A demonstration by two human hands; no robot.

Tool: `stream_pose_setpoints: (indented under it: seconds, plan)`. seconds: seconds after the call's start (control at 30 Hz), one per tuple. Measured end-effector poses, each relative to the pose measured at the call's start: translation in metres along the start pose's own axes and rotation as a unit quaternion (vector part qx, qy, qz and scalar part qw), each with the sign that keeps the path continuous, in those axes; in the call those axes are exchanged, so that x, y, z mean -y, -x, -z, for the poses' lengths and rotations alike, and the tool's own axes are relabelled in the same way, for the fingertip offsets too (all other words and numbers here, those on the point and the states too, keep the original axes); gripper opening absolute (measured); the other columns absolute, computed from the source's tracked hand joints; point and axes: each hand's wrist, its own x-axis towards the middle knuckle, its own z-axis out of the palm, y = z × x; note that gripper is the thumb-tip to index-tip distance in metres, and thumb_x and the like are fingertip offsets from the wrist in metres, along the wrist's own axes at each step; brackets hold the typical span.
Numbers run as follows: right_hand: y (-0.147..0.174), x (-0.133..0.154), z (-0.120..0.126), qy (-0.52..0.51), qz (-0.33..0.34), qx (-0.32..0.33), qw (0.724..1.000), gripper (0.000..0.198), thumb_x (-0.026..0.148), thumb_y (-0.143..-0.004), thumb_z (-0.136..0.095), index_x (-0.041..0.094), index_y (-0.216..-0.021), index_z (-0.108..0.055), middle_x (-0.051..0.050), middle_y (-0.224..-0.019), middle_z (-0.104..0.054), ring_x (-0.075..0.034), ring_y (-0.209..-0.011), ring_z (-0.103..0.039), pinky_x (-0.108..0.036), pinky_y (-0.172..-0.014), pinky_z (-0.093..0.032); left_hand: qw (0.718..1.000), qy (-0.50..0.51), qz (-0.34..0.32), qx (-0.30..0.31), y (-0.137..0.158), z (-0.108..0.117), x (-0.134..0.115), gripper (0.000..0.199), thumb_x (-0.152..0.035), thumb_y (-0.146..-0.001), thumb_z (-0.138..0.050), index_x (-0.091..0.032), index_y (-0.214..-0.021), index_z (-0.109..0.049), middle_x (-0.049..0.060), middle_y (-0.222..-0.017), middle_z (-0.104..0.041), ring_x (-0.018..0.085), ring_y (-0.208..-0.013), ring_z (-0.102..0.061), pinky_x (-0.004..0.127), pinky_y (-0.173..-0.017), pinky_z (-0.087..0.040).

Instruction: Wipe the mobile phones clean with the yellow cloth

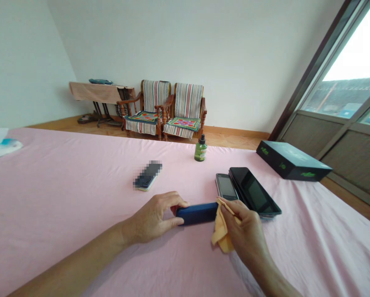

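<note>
A dark blue oblong case (197, 214), its exact kind unclear, is held level just above the pink cloth. My left hand (155, 216) pinches its left end between thumb and fingers. At the other end, my right hand (245, 227) grips a yellow cloth (222, 233) pressed against the case, and the cloth's loose part hangs below the fingers. Just beyond my right hand lie a grey mobile phone (227, 186) and a black tablet (254, 190) that rests on something thin. A phone with keys (148, 175), partly blurred out, lies farther off to the left.
Pink cloth (79, 185) covers the broad surface. A green spray bottle (200, 149) stands near its far edge, with a black box (293, 161) at the right and a tissue pack (2, 146) at the far left. Two wooden chairs (185, 107) stand beyond.
</note>
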Motion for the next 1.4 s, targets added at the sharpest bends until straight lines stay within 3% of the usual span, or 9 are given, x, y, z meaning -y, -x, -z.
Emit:
stream_pose_setpoints:
  seconds: [0.1, 0.23, 0.37, 0.47, 0.67, 0.9, 1.1, 1.27, 1.4]
  plan:
    - [-0.003, -0.002, 0.003, 0.024, 0.001, 0.007, 1.000, 0.031, 0.038, -0.089, -0.052, 0.016, -0.088, -0.074, -0.008, -0.083, -0.066, -0.021, -0.073, -0.063, -0.030, -0.062, -0.046, 1.000, 0.001, -0.002, -0.004, 0.000, -0.001, 0.002, 0.019, -0.016, -0.084, -0.065, -0.017, -0.103, -0.064, 0.004, -0.090, -0.063, 0.017, -0.082, -0.059, 0.028, -0.077, -0.046]
    - [-0.006, -0.004, 0.009, 0.106, 0.050, 0.033, 0.993, 0.034, 0.031, -0.092, -0.046, 0.017, -0.070, -0.068, -0.006, -0.077, -0.063, -0.020, -0.072, -0.062, -0.028, -0.063, -0.043, 1.000, 0.003, -0.002, -0.008, 0.001, -0.001, 0.003, 0.020, -0.016, -0.084, -0.065, -0.018, -0.103, -0.064, 0.003, -0.091, -0.064, 0.016, -0.082, -0.059, 0.028, -0.077, -0.046]
    - [-0.006, -0.006, 0.012, 0.234, 0.076, 0.095, 0.965, 0.027, 0.015, -0.085, -0.047, 0.019, -0.062, -0.061, -0.001, -0.067, -0.055, -0.016, -0.062, -0.057, -0.025, -0.057, -0.037, 1.000, 0.003, 0.004, -0.014, 0.001, -0.001, 0.003, 0.020, -0.017, -0.084, -0.065, -0.018, -0.104, -0.064, 0.003, -0.090, -0.063, 0.016, -0.080, -0.059, 0.028, -0.076, -0.046]
    - [-0.003, -0.006, 0.011, 0.279, 0.083, 0.102, 0.951, 0.026, 0.010, -0.083, -0.046, 0.019, -0.063, -0.060, 0.000, -0.069, -0.054, -0.014, -0.062, -0.057, -0.024, -0.057, -0.035, 1.000, 0.003, 0.006, -0.015, 0.001, -0.001, 0.002, 0.020, -0.016, -0.084, -0.064, -0.018, -0.104, -0.064, 0.002, -0.089, -0.063, 0.016, -0.080, -0.058, 0.028, -0.076, -0.047]
    - [-0.005, -0.007, 0.009, 0.254, 0.096, 0.107, 0.957, 0.025, 0.013, -0.083, -0.045, 0.020, -0.068, -0.063, -0.002, -0.070, -0.057, -0.016, -0.064, -0.058, -0.024, -0.058, -0.037, 0.995, 0.044, 0.083, -0.030, 0.000, -0.005, 0.000, 0.021, -0.020, -0.081, -0.065, -0.017, -0.101, -0.065, 0.003, -0.092, -0.066, 0.017, -0.081, -0.059, 0.028, -0.075, -0.049]
    - [-0.002, -0.005, 0.008, 0.312, 0.084, 0.090, 0.942, 0.024, 0.009, -0.080, -0.047, 0.019, -0.064, -0.062, -0.002, -0.070, -0.058, -0.016, -0.064, -0.057, -0.025, -0.059, -0.036, 0.984, 0.100, 0.136, -0.050, 0.000, -0.013, 0.006, 0.022, -0.021, -0.079, -0.065, -0.014, -0.100, -0.066, 0.005, -0.092, -0.067, 0.019, -0.084, -0.062, 0.030, -0.076, -0.053]
    - [0.001, -0.002, 0.005, 0.277, 0.109, 0.099, 0.950, 0.024, 0.009, -0.078, -0.051, 0.019, -0.059, -0.061, -0.002, -0.067, -0.058, -0.016, -0.063, -0.058, -0.025, -0.057, -0.035, 0.982, 0.111, 0.141, -0.059, -0.001, -0.017, 0.006, 0.024, -0.021, -0.079, -0.065, -0.014, -0.102, -0.065, 0.005, -0.093, -0.068, 0.018, -0.084, -0.064, 0.029, -0.077, -0.053]
    - [0.002, 0.006, 0.005, 0.156, 0.149, 0.039, 0.976, 0.022, 0.019, -0.089, -0.048, 0.019, -0.089, -0.070, -0.004, -0.077, -0.060, -0.017, -0.069, -0.059, -0.025, -0.060, -0.043, 0.987, 0.074, 0.125, -0.073, 0.000, -0.020, 0.001, 0.026, -0.015, -0.078, -0.067, -0.016, -0.104, -0.065, 0.004, -0.093, -0.067, 0.018, -0.082, -0.062, 0.029, -0.076, -0.051]
    - [0.000, 0.007, 0.007, 0.121, 0.161, 0.000, 0.980, 0.024, 0.023, -0.092, -0.047, 0.017, -0.098, -0.070, -0.006, -0.082, -0.060, -0.016, -0.071, -0.061, -0.025, -0.062, -0.047, 0.993, 0.016, 0.079, -0.089, 0.004, -0.025, -0.007, 0.045, -0.009, -0.077, -0.068, -0.021, -0.118, -0.058, 0.000, -0.089, -0.064, 0.015, -0.079, -0.060, 0.028, -0.077, -0.048]
